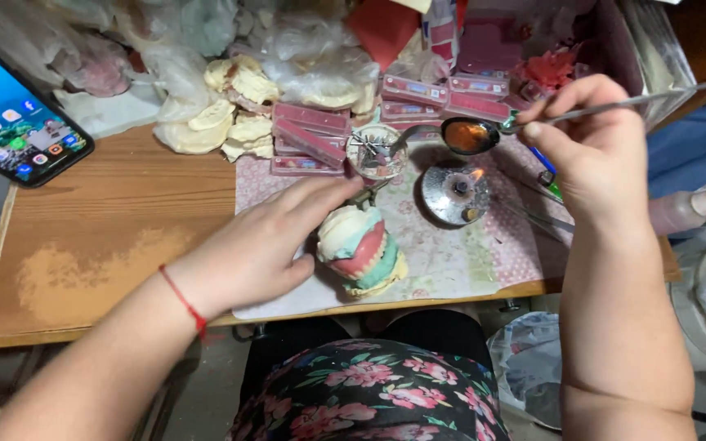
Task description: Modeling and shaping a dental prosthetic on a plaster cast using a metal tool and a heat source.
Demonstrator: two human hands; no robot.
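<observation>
My right hand [594, 151] grips the handle of a metal spoon [469, 135] whose bowl holds dark molten stuff. The bowl hangs just above the small flame of a round metal burner [453, 194]. My left hand [267, 245] lies flat on the patterned mat [467, 257], fingers stretched out, its thumb touching a dental model [361, 249] of cream plaster with pink and green wax. The fingertips point toward a small round dish [376, 151] with metal bits in it.
Several pink flat boxes [312, 135] and plaster dental casts [226, 114] crowd the back of the wooden table [100, 237]. A lit phone [14, 118] leans at the far left. Plastic bags lie behind. A bottle [684, 211] sits at the right edge.
</observation>
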